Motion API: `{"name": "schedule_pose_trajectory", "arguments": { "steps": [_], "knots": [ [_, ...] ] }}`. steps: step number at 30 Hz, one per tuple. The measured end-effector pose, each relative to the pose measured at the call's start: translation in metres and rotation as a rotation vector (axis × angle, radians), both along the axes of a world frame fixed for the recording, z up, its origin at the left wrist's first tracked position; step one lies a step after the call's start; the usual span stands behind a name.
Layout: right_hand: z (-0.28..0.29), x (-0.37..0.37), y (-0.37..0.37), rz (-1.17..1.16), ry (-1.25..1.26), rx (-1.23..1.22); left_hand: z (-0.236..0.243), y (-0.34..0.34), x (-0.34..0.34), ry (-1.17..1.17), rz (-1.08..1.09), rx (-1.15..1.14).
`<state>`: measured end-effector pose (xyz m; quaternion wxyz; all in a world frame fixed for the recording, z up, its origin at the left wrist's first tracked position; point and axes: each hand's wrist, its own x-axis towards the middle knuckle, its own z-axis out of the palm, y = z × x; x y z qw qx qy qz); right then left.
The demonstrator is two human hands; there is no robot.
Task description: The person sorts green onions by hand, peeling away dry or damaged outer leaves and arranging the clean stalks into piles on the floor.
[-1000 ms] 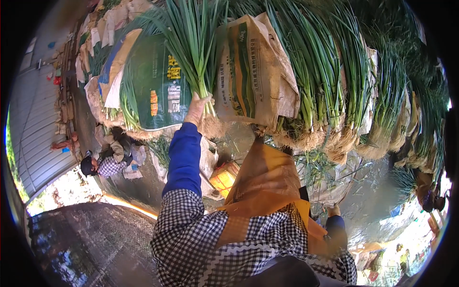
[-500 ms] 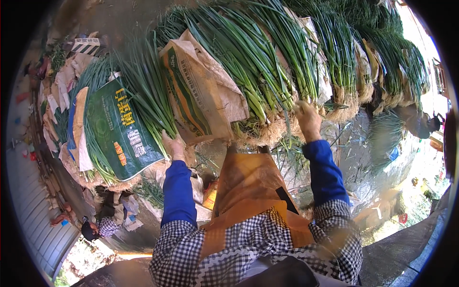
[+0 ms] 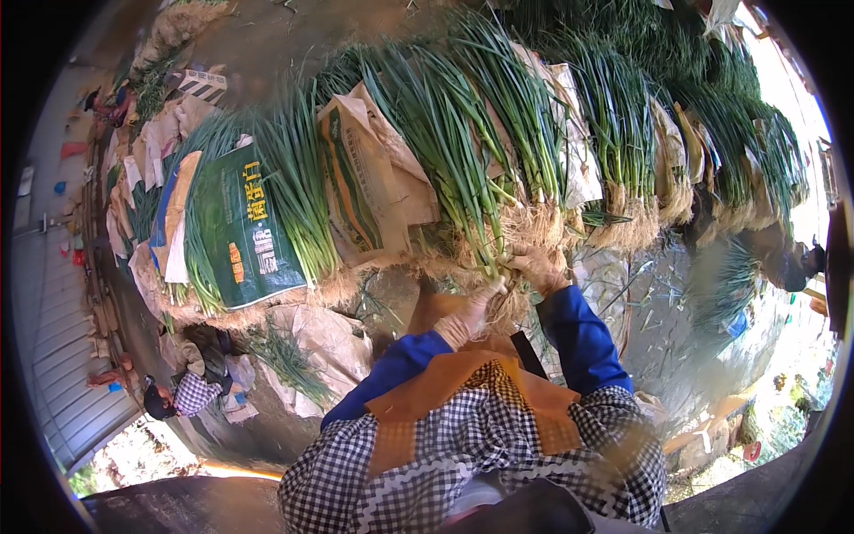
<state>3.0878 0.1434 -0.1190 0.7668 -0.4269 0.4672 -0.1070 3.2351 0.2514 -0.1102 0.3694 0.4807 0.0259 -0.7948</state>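
A bunch of green onions (image 3: pixel 474 209) stretches toward me from the long pile, its pale root ends drawn near my apron. Around its lower stalks my left hand (image 3: pixel 474 313) is closed, with pale roots hanging past the fingers. My right hand (image 3: pixel 539 270) is closed at the same root end, just above and to the right of the left one; its fingertips are partly hidden. More green onions (image 3: pixel 543 151) lie behind, leaves pointing away and roots (image 3: pixel 538 222) toward me.
A green printed sack (image 3: pixel 245 233) and a tan sack (image 3: pixel 369 182) lie over the pile's left part. More bunches (image 3: pixel 623 133) follow at right. Loose green onions (image 3: pixel 294 360) lie on a pale sheet (image 3: pixel 329 331) below left. Another person (image 3: pixel 191 392) crouches at lower left.
My left hand has left the bunch beside the green sack and moved right. My right hand has come slightly left and nearer me. Both now grip one bunch, its roots drawn toward me.
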Motion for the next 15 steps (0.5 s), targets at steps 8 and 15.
{"name": "schedule_pose_trajectory", "arguments": {
  "steps": [8, 15],
  "knots": [
    [-0.006, 0.033, -0.014, 0.249, 0.733, -0.78, -0.038, 0.005, -0.04, -0.144, 0.193, -0.21],
    [0.03, -0.113, 0.062, -0.115, 0.31, -0.024, -0.031, 0.0, -0.015, -0.108, 0.369, -0.128]
  ]
}}
